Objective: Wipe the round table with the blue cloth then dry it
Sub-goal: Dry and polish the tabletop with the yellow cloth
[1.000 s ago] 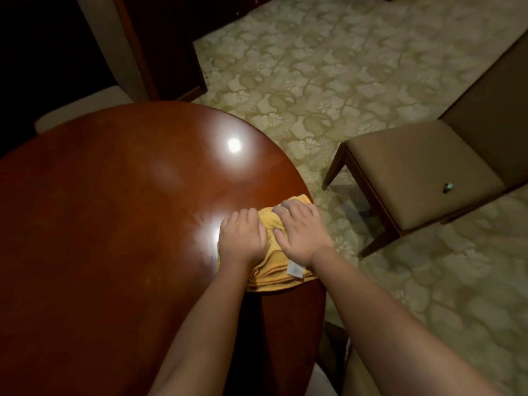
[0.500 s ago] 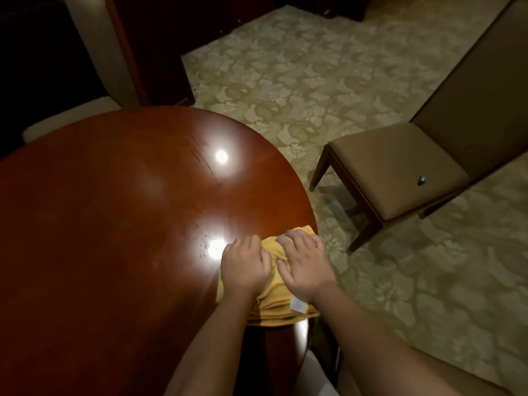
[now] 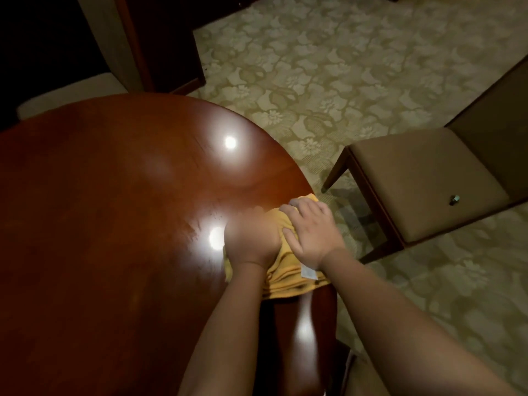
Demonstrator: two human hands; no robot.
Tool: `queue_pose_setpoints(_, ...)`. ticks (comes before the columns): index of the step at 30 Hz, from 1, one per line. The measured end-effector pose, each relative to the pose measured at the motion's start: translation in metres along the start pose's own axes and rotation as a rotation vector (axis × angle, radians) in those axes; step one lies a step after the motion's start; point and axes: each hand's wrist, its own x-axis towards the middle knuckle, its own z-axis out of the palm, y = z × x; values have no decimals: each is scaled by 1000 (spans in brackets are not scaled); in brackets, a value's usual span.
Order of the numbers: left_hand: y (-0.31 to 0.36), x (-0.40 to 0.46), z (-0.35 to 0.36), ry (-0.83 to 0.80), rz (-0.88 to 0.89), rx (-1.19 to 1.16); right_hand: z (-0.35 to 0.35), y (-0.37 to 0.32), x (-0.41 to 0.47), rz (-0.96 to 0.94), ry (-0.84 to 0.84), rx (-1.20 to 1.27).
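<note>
The round, glossy red-brown table (image 3: pixel 108 224) fills the left of the head view. A folded yellow cloth (image 3: pixel 285 277) with a white tag lies at its right edge. My left hand (image 3: pixel 250 238) and my right hand (image 3: pixel 310 234) press down on the cloth side by side, fingers laid over it. The left hand is blurred by motion. No blue cloth is in view.
A brown upholstered chair (image 3: pixel 423 178) stands to the right of the table, with a small dark object (image 3: pixel 454 199) on its seat. Patterned carpet (image 3: pixel 328 67) covers the floor. Dark wooden furniture (image 3: pixel 160 38) and a pale seat (image 3: pixel 77 92) sit behind the table.
Both hands have stayed on the yellow cloth at the table's right edge, sliding it slightly along that edge. The camera view has shifted a little.
</note>
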Motion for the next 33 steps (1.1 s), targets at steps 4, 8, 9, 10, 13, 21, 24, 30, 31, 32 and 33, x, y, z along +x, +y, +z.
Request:
queue_pose_setpoints(4, -1, 7, 4, -22, -20, 46, 4, 5, 12, -36, 11, -17)
queue_pose_setpoints(8, -1, -9, -12, -131, 6, 70, -3, -8, -7, 1, -11, -30)
queue_pose_setpoints(9, -3, -17, -18, -150, 9, 66, -4, -15, -16, 11, -18, -29)
queue_pose_setpoints(10, -4, -27, -25, -164, 12, 55, -5, -22, -27, 16, -25, -21)
queue_pose_setpoints(13, -14, -66, -49, -203, 33, 10, -7, -50, -64, 24, -46, 7)
queue_pose_setpoints(21, -83, -140, -111, -219, 88, 20, -6, -150, -121, -4, -117, 41)
queue_pose_setpoints(24, -87, -150, -117, -211, 50, 24, -5, -159, -123, -18, -120, 31)
queue_pose_setpoints(30, -90, -136, -103, -183, 65, -21, 2, -151, -112, -31, -94, 58)
queue_pose_setpoints(31, -92, -131, -99, -171, 77, -21, 3, -149, -107, -23, -92, 62)
queue_pose_setpoints(32, -94, -124, -96, -160, 84, -23, 5, -148, -101, -13, -87, 63)
queue_pose_setpoints(33, -95, -116, -92, -155, 86, -27, 6, -146, -93, -4, -82, 62)
